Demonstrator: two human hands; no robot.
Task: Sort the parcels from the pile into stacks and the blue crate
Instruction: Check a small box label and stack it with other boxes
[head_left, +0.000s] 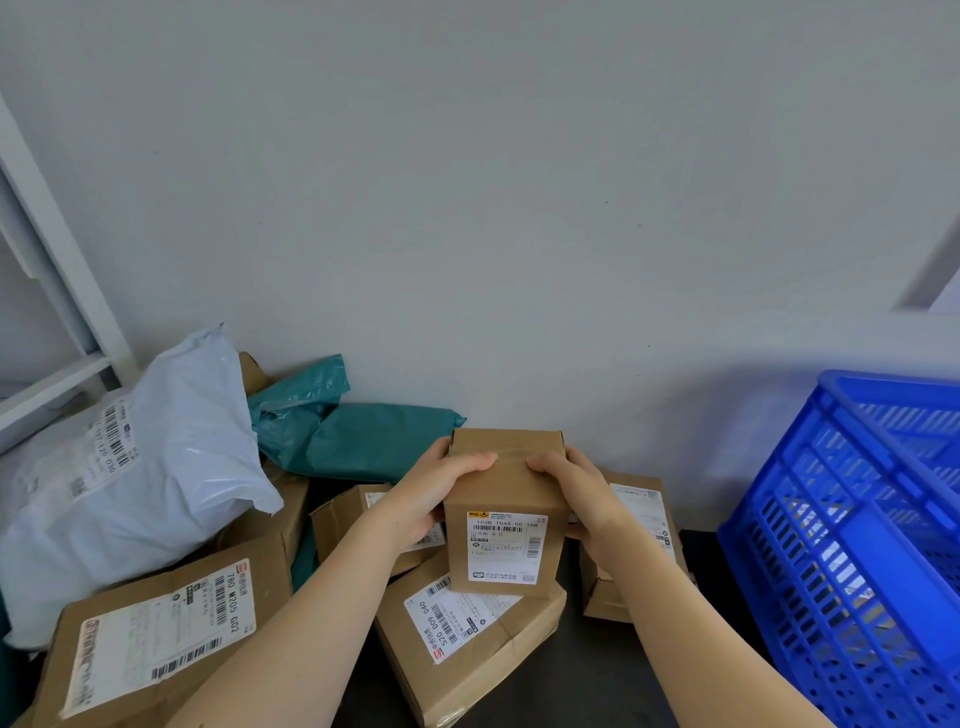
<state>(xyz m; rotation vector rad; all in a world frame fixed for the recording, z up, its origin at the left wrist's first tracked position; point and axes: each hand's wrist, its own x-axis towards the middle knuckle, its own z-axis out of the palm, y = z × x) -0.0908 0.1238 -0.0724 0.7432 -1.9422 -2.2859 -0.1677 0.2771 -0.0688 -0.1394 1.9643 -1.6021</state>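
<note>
A small upright cardboard box (506, 519) with a white shipping label facing me stands on a flat labelled box (467, 639). My left hand (434, 493) grips its left side with the thumb over the top edge. My right hand (576, 499) grips its right side the same way. The pile lies to the left: a large labelled carton (156, 649), a white poly mailer (130, 478), teal mailers (363, 441) and a brown box (348, 525) behind my left wrist. The blue crate (852, 545) stands at the right.
Another brown box (634, 525) with a label sits behind my right hand, between the held box and the crate. A grey wall rises right behind the parcels. A white shelf frame (57, 291) stands at the far left. The surface under the parcels is dark.
</note>
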